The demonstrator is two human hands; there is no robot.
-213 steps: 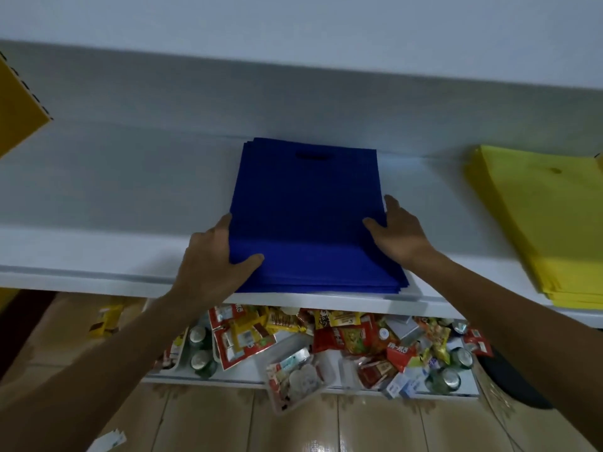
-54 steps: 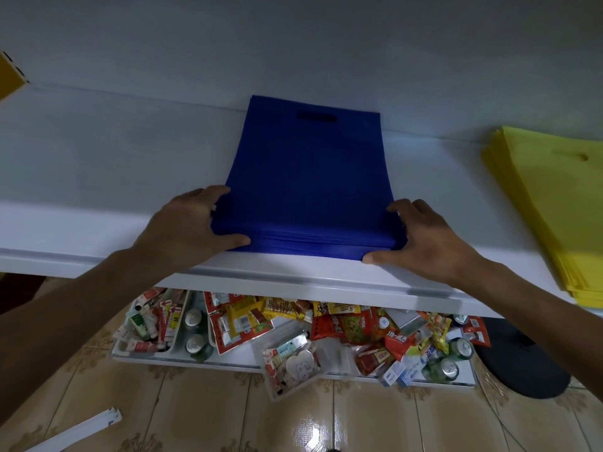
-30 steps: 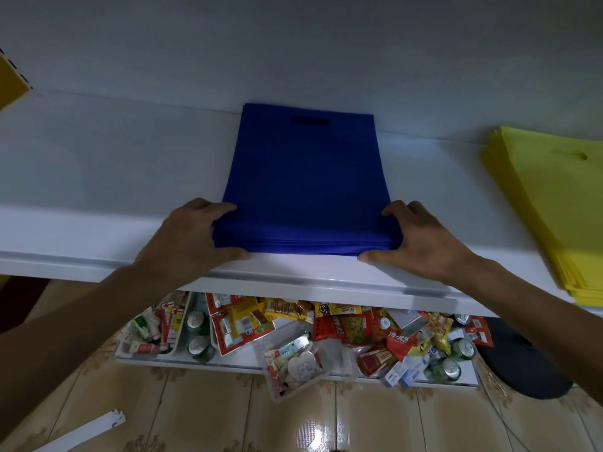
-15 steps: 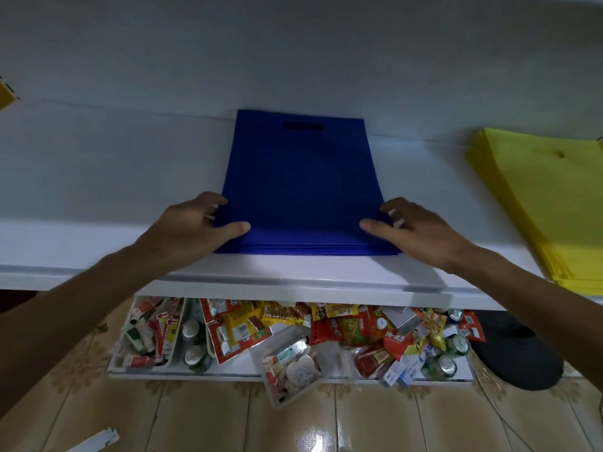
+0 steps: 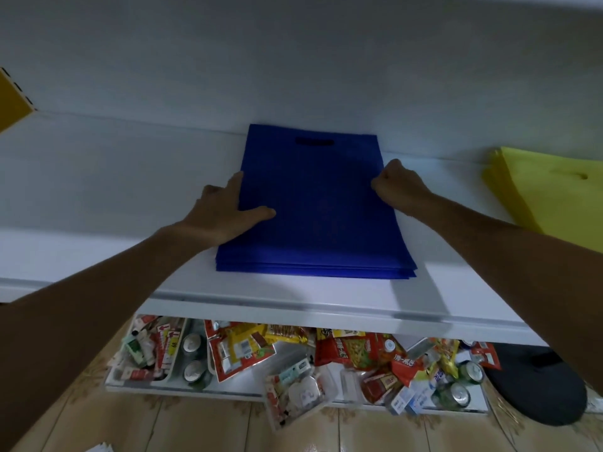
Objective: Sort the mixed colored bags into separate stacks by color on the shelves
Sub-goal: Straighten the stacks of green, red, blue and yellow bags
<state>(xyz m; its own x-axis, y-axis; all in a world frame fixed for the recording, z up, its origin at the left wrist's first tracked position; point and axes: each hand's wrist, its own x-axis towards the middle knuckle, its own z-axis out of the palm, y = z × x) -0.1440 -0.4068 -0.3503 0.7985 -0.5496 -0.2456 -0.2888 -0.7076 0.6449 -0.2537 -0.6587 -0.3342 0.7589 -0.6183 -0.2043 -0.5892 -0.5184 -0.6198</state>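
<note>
White shelf (image 5: 98, 190): blue bag stack (image 5: 313, 207) at centre, yellow bag stack (image 5: 548, 190) to its right. Left hand (image 5: 222, 213) flat, fingers straight, on stack's left edge. Right hand (image 5: 401, 187) fisted, holding nothing, against right edge.

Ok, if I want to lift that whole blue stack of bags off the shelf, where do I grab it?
Probably by the near end, coming from the front. The blue stack lies flat on the shelf with its handle hole at the back. Its layered near edge sits just inside the shelf's front, so you can slide under both front corners, thumbs on top.
</note>
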